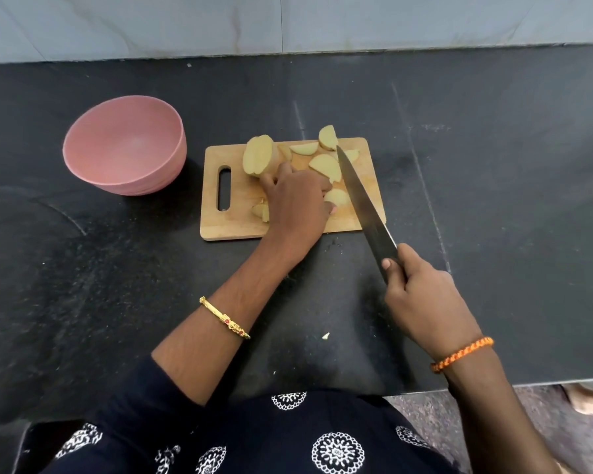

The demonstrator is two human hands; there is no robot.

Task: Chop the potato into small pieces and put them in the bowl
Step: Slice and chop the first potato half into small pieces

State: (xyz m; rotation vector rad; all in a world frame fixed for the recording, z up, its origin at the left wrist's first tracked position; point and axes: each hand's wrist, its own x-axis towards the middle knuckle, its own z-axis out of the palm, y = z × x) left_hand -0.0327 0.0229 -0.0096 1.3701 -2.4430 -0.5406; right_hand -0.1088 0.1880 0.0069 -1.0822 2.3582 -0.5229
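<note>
A wooden cutting board (233,213) lies on the dark counter and carries several pale potato slices (326,165) and one larger potato chunk (258,155) at its far left. My left hand (295,203) lies over the middle of the board. Its fingers curl down onto potato pieces beside the large chunk, and what is under the palm is hidden. My right hand (421,295) grips the handle of a long knife (360,200). The blade slants over the board's right side, with its tip among the far slices. An empty pink bowl (124,145) stands to the left of the board.
The black counter (493,200) runs back to a pale tiled wall. A small potato scrap (326,335) lies on the counter near my body. The counter's front edge is at the lower right, with floor beyond it.
</note>
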